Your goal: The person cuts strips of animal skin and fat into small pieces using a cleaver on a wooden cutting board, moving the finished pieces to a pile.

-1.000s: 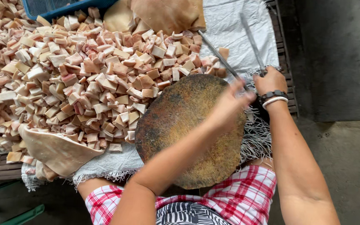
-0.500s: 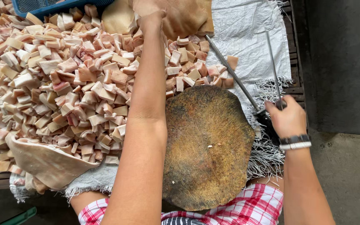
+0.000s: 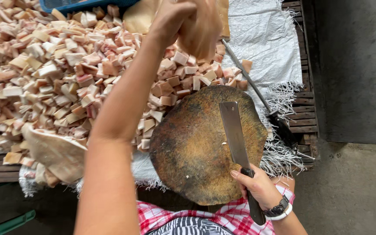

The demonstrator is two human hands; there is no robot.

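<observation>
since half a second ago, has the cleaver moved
Yes. The cleaver, held in the right hand, was off the right edge of the chopping block beside the sharpening rod; now its blade lies over the block.

blue crate (image 3: 83, 5) cut off at top, cleaver handle (image 3: 255, 208) partly hidden

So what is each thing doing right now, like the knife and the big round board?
Left hand: raised, gripping a large tan slab.
Tan slab: held up above the pile.
Right hand: closed around the cleaver's handle.
Cleaver: blade lying flat on the board.
Round chopping board: bare, stained, nothing being cut on it.
Cut cubes: heaped in a pile on the white sack.
Second knife: lying unheld beside the board.
</observation>
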